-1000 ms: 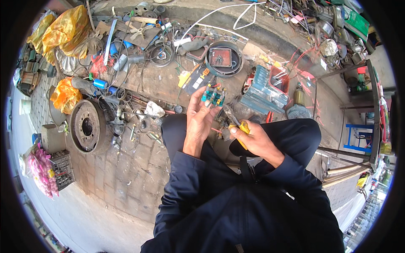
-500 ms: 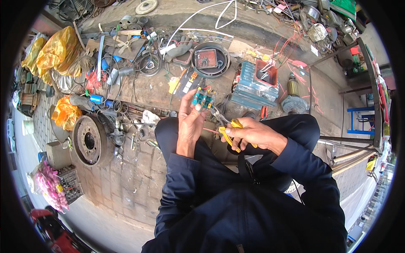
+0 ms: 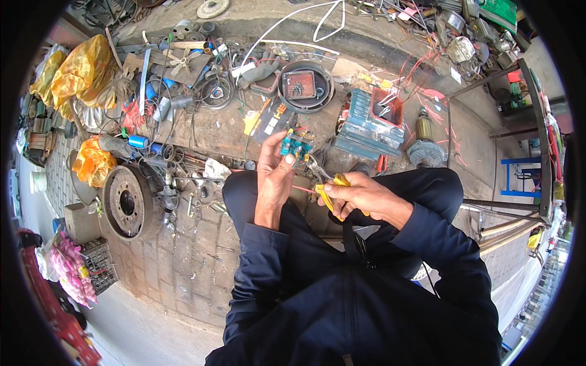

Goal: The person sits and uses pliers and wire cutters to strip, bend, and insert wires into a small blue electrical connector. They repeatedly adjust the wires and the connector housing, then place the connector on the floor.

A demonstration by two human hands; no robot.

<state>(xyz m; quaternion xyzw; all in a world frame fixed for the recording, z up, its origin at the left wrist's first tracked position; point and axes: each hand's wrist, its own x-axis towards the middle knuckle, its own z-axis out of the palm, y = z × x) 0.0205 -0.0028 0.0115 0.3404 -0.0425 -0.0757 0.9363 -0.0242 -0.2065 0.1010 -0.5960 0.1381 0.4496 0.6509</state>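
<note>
Above my lap, my left hand (image 3: 274, 180) grips a teal terminal block (image 3: 296, 146) with small brass-coloured fittings, thumb on its front. My right hand (image 3: 375, 198) is wrapped round yellow-handled pliers (image 3: 326, 195), whose handles are spread. The metal jaws point up-left at the block's lower right; whether they touch it or grip anything is too small to tell. A thin pink wire (image 3: 302, 188) runs below the block toward the pliers.
Beyond my knees lie a teal motor housing (image 3: 363, 131), an armature (image 3: 424, 128), a round metal housing (image 3: 323, 91) and cluttered scrap. A rusty wheel (image 3: 116, 195) and plastic bags (image 3: 85, 73) are at left, a metal frame (image 3: 540, 152) at right, a red vehicle (image 3: 39, 293) lower left.
Since a second ago, the pliers' handles have spread and my right fingers have shifted on them. The block is turned slightly. A red vehicle has come into view at lower left.
</note>
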